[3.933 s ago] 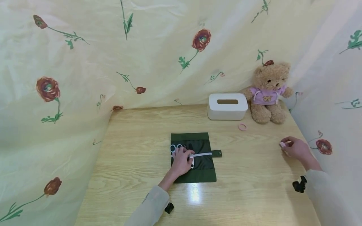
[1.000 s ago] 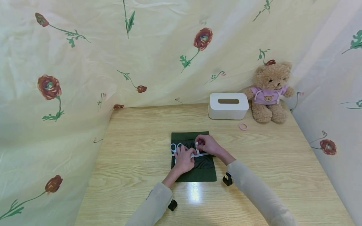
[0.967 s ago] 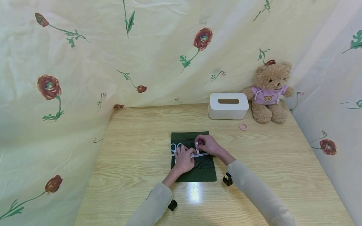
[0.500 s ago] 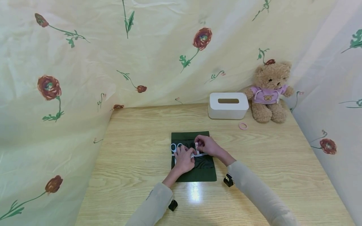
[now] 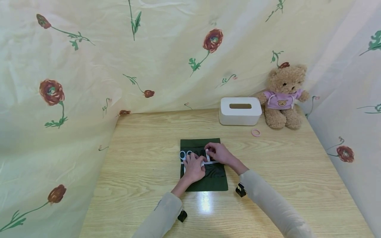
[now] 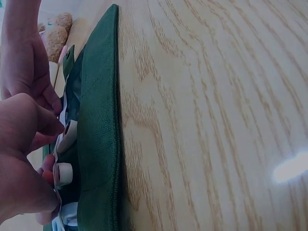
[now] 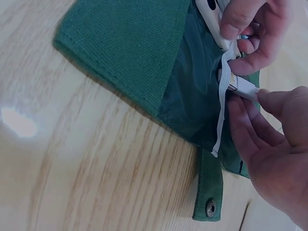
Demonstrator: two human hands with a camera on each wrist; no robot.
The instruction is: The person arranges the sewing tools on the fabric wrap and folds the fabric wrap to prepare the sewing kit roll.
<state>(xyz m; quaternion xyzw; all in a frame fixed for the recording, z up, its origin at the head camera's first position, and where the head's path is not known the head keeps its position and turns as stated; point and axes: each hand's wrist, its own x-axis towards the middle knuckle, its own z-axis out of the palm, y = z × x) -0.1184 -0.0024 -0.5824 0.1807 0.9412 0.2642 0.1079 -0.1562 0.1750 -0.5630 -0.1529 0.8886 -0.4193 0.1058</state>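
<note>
A dark green tool roll [image 5: 208, 185] lies unfolded mid-table, with a white elastic band [image 7: 222, 103] across it. My left hand [image 5: 194, 168] rests over the roll, its thumb and finger pinching the band. My right hand [image 5: 221, 154] holds a slim white stick with a metal end [image 7: 246, 89] between thumb and fingers. The metal end is at the band, partly behind it in the right wrist view. White-handled scissors [image 5: 183, 155] sit at the roll's left side, partly covered by my left hand. A white piece with a dark hole [image 7: 210, 18] is tucked beside my left thumb.
Behind the roll stand a white tissue box [image 5: 240, 116] and a teddy bear [image 5: 279, 119] in a purple top. A pink ring [image 5: 256, 133] lies before the box. The roll's snap strap [image 7: 208, 187] sticks out sideways. Flower-printed cloth [image 5: 166, 59] borders the table.
From the table's right side, my right hand has come to the roll with the white stick. Over the last second both hands have stayed almost still; the stick has shifted only slightly.
</note>
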